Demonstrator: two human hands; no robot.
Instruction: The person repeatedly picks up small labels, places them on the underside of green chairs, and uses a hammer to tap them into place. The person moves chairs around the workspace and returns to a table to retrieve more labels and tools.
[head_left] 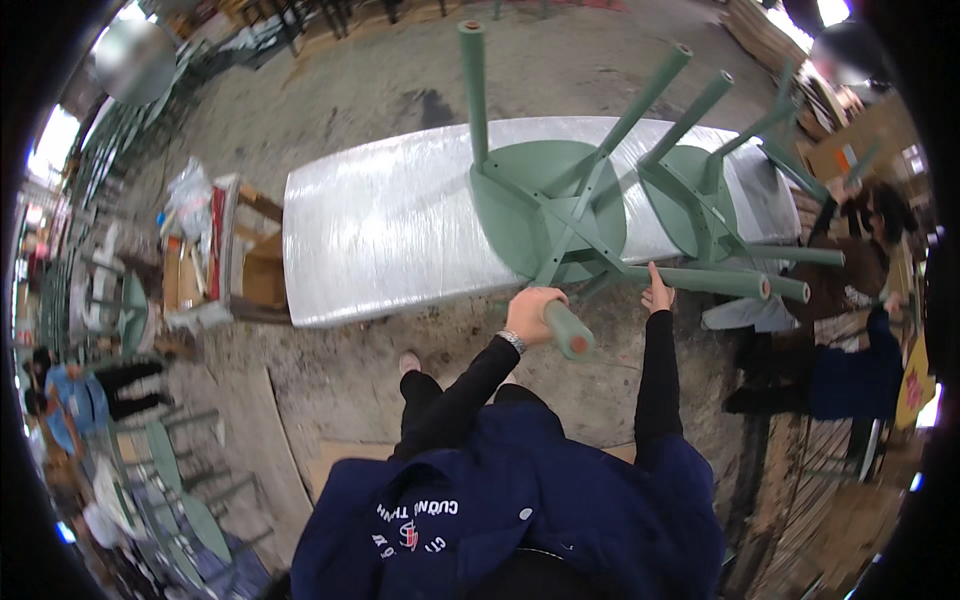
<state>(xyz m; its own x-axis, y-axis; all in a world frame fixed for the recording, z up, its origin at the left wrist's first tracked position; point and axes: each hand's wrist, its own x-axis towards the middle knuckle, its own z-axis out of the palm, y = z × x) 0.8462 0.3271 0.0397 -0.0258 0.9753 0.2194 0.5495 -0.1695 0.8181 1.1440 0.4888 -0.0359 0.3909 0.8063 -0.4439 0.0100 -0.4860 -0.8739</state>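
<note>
An upturned green chair (520, 215) rests seat-down on a long table (375, 235) wrapped in shiny clear film. Its legs point outward, and crossed braces show under the seat. My left hand (530, 316) is wrapped around the near leg (568, 332), whose end faces me. Against the near right leg (705, 281) lies my right hand (656, 294), one finger stretched across it and the palm just below. A second upturned green chair (685, 200) sits close by on the right.
Left of the table stands an open wooden crate (232, 255) holding bags and cardboard. Beyond the table's right end are co-workers (850, 255) (855, 370). Another person (85, 395) stands at the far left. Green chair parts (205, 525) lie at the lower left.
</note>
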